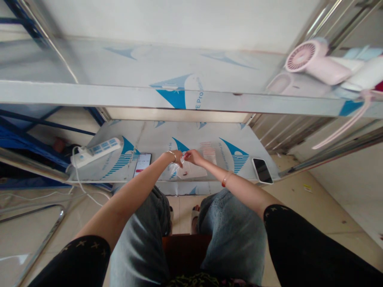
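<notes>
Plastic (pixel 182 160), clear, small and crumpled, is pinched between the two hands at the middle of the frame, just above the front edge of the lower shelf (pixel 158 135). The left hand (pixel 177 157) grips it narrowly from one side, with a bangle (pixel 171 154) at the wrist; the right hand (pixel 194 156) has thumb and fingertips closed on it from the other, and a reddish bracelet (pixel 226 179) sits farther up that forearm. Exactly how the fingertips meet is too small to tell.

Beneath the hands lies a pale sheet (pixel 196 170) with a small dark reddish spot, and pink-striped strips (pixel 208 149) lie just behind it. Left of centre, a phone with a lit screen (pixel 143 162) lies near the left forearm; farther left is a white power strip (pixel 101 151) with a cable. Toward the right, a phone with a dark screen (pixel 263 171) rests near the shelf's corner. At upper right, a pink fan (pixel 318 63) lies on the upper shelf (pixel 119 71). Jeans-clad legs (pixel 233 235) fill the lower centre.
</notes>
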A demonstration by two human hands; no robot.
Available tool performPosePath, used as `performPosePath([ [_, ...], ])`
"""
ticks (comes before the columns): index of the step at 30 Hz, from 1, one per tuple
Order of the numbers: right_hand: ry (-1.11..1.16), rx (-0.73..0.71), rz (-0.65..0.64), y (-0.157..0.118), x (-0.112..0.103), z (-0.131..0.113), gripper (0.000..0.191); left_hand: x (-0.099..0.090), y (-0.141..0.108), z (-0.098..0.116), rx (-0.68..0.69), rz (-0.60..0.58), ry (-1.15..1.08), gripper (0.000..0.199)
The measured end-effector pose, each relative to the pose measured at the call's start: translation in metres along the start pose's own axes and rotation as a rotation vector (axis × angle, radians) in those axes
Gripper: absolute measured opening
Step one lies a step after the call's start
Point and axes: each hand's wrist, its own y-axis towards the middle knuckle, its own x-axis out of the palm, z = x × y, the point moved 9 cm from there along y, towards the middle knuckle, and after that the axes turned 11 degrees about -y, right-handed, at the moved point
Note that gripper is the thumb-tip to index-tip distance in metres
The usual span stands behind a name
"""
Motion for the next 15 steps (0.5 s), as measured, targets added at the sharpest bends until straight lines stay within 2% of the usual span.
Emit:
performPosePath([
  [4, 0.034, 0.007, 0.032, 0.002, 0.001, 0.001, 0.016, -0.003, -0.004, 0.002, -0.001, 0.012, -0.002, 0.054],
  [8, -0.076, 0.060, 0.043, -0.003, -0.001, 0.007, 0.019, -0.006, -0.011, 0.000, -0.044, -0.001, 0.013, 0.057],
  [11, -0.262, 0.045, -0.109, -0.013, 0.010, 0.005, 0.024, -0.008, -0.016, 0.001, -0.060, -0.009, 0.008, 0.059],
  [15, -0.416, -0.071, -0.366, -0.032, 0.039, -0.005, 0.031, -0.008, -0.017, 0.002, -0.063, -0.007, -0.038, 0.062],
])
